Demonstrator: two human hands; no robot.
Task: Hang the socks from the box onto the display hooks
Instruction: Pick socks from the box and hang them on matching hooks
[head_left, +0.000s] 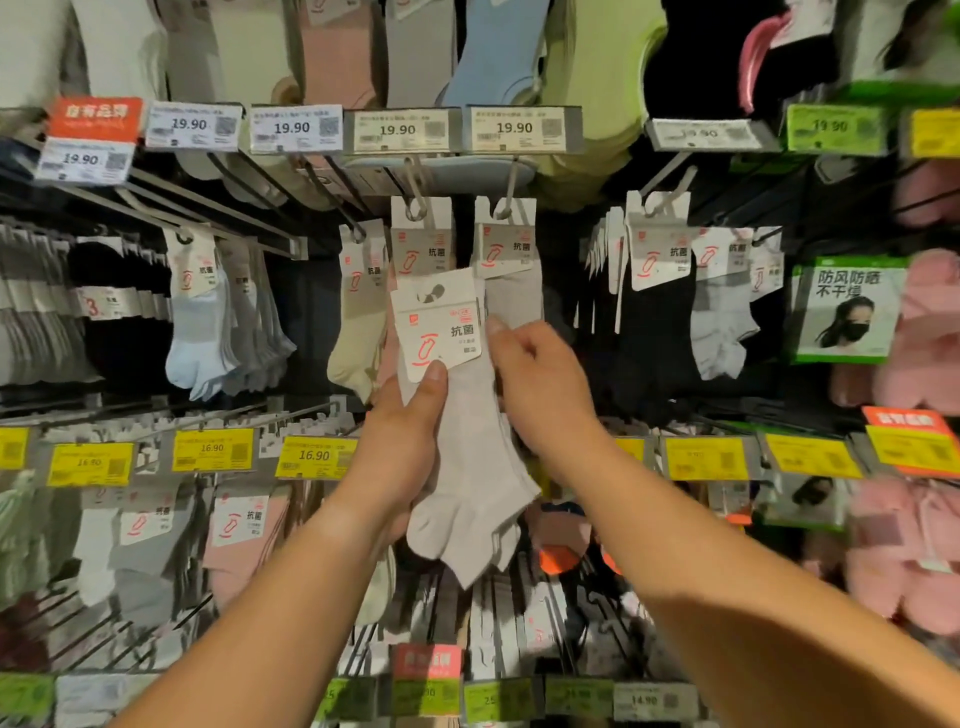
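Observation:
A pack of pale grey ankle socks (470, 467) with a white card header (441, 327) is held up in front of the sock display. My left hand (410, 436) grips the pack from below, thumb pressed on the card's lower edge. My right hand (540, 384) pinches the card's right edge with its fingertips. Just above the card hang two display hooks (415, 200) with the same kind of packs on them, one pinkish (421, 244), one grey (506, 260). The box is not in view.
Rows of hooks with sock packs fill the wall: light blue (200, 332) and beige (358, 338) at left, black and white (675, 312) at right. Price tags (397, 130) run along the rails above and below. Pink plush items (914, 332) hang at far right.

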